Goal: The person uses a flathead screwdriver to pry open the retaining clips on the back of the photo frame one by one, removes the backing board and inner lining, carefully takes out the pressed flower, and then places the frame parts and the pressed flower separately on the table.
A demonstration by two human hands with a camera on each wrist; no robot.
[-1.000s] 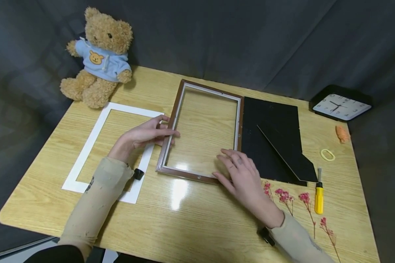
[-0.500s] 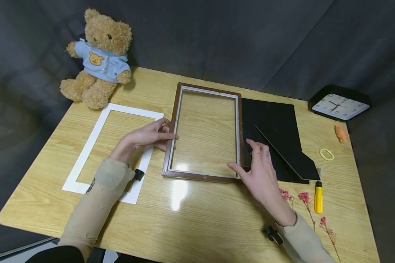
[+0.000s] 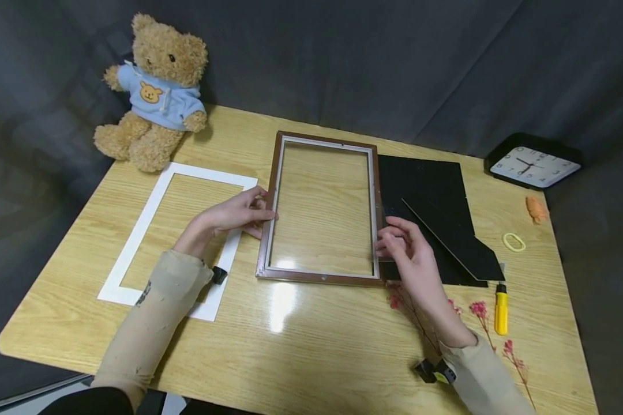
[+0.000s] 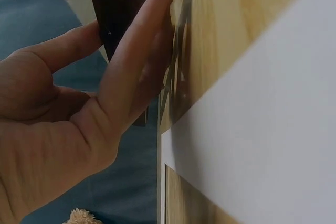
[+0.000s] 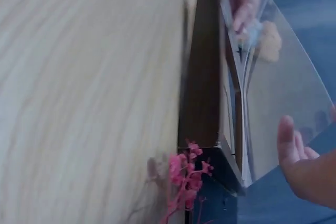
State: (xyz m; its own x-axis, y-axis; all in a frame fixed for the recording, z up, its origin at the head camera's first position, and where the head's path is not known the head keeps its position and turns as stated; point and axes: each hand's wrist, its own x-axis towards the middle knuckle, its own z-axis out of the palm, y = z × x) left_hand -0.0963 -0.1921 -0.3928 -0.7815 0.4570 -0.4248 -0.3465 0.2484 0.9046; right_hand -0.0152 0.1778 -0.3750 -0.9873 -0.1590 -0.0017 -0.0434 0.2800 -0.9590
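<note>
A brown picture frame (image 3: 319, 278) with a pale inner edge lies in the middle of the table. My left hand (image 3: 233, 213) grips its left side, thumb over the rim; the left wrist view shows fingers against the dark frame edge (image 4: 118, 14). At the frame's right side is my right hand (image 3: 417, 265), fingers curled. In the right wrist view a clear sheet (image 5: 286, 95) slants out of the frame, reflecting the bear and a hand. The right hand (image 5: 310, 174) pinches near its outer edge; the exact finger contact is partly out of view.
Left lies a white mat (image 3: 137, 232). Right of the frame, a black backing board (image 3: 426, 178) has its stand flap (image 3: 475, 259) raised. Pink dried flowers (image 3: 479, 311), a yellow-handled screwdriver (image 3: 501, 311), a yellow ring (image 3: 514, 242) and a clock (image 3: 535, 164) are farther right. A teddy bear (image 3: 166, 98) sits back left.
My right hand has moved from the frame's lower right corner out to its right side, and its fingers have curled in. The left hand stays on the frame, which has shifted slightly.
</note>
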